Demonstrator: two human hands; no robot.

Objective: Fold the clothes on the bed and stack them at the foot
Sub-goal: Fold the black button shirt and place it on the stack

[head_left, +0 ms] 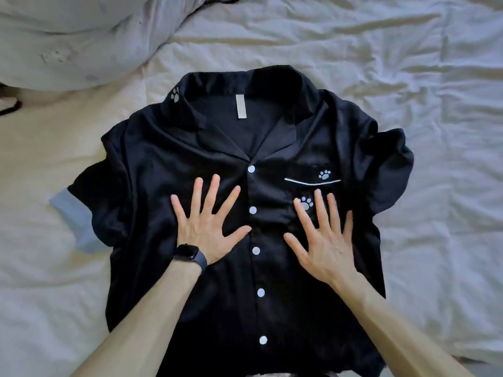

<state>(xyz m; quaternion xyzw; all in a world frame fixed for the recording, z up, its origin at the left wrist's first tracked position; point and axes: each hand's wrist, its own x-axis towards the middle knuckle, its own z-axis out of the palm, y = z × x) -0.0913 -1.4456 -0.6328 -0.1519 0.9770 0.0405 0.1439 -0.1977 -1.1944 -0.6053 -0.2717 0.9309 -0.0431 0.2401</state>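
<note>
A black satin button-up shirt (152, 164) with white buttons and paw-print marks lies face up on the bed, collar away from me. Its short sleeves are bunched at both sides; the left one shows a pale blue cuff (74, 216). My left hand (208, 224), a dark watch on its wrist, lies flat with spread fingers on the shirt left of the button line. To the right of the buttons my right hand (324, 238) presses flat just below the chest pocket (313, 175).
The wrinkled white bedsheet (408, 77) spreads all round the shirt. A grey-white pillow or duvet (70, 36) bulks at the top left. A dark strap (11, 108) shows at the left edge.
</note>
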